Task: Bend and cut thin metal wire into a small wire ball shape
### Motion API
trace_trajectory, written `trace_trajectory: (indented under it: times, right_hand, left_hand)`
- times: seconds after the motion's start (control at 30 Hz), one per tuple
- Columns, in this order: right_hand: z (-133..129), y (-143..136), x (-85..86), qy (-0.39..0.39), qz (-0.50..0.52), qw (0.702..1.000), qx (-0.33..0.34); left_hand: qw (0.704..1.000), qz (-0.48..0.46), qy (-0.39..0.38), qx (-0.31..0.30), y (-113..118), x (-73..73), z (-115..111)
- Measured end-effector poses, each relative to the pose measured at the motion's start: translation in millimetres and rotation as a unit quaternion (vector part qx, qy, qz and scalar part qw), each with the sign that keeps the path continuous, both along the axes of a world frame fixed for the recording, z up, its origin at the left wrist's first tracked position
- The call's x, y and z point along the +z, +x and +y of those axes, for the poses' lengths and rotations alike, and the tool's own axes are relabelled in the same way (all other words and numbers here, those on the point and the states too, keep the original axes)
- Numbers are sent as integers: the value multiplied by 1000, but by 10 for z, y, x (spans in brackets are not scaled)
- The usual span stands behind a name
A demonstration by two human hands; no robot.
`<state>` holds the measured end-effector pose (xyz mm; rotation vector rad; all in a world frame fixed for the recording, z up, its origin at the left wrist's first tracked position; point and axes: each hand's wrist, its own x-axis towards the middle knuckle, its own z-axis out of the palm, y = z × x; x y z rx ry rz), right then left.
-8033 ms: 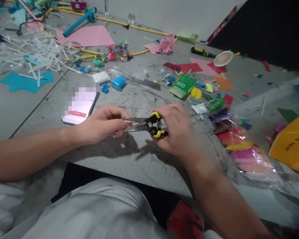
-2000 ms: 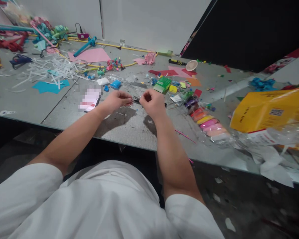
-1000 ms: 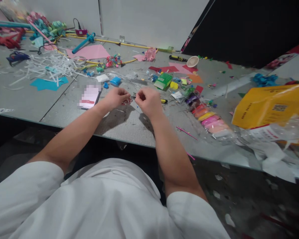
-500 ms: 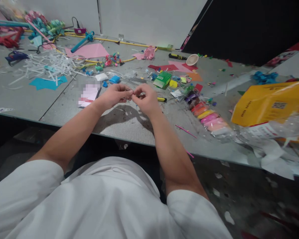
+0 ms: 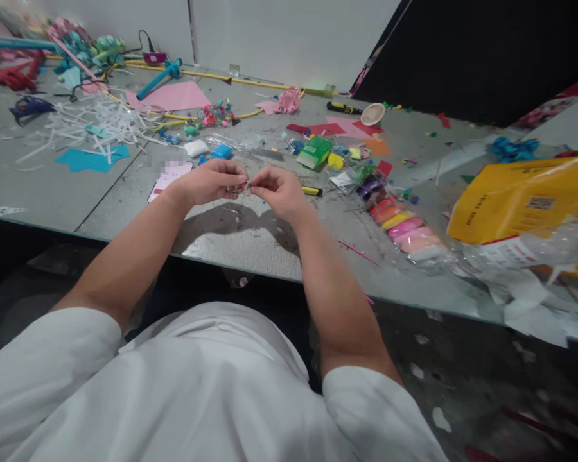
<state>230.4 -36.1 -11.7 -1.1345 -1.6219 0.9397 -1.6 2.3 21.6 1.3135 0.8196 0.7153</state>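
My left hand [image 5: 218, 181] is closed in a pinch over the grey table [image 5: 241, 247], holding a small thin wiry piece [image 5: 243, 186] at its fingertips. Its kind is too small to make out. From the other side my right hand [image 5: 280, 192] pinches at the same piece, thumb against forefinger. Beside my left wrist lies a phone [image 5: 169, 179] with a lit screen. Just behind the hands are a blue clay block [image 5: 221, 151] and a white one [image 5: 196, 148]. A yellow-and-black cutter [image 5: 312, 191] shows partly past my right hand.
White paper strips [image 5: 96, 125] and a blue paper piece [image 5: 94, 159] lie to the left. On the right are packs of coloured clay [image 5: 407, 224], a yellow mailer bag [image 5: 525, 199] and a green box [image 5: 315, 153]. A glue gun [image 5: 31, 108] rests at far left.
My hands have drawn slightly apart, the left shifting a little left and the right lower, so the small piece shows between the fingertips. The phone's screen looks different.
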Motion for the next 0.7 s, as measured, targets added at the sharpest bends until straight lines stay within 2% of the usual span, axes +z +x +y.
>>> trace_trajectory:
  times: [0.2,0.43,0.57,0.7]
  right_hand:
    - [-63,-32,-11,10,-44,999,-5]
    - [-32,-51,-106,2,-125,991,-41]
    - [-32,-139,-170,17,-192,979,-72]
    - [-114,-269,-151,46,-285,957,-22]
  left_hand:
    - [997,59,-10,-52,-133,-30,100]
    - [991,120,13,-66,-299,-22,266]
    - [992,120,34,-10,-500,21,357]
    - [988,89,58,113,-565,5,432]
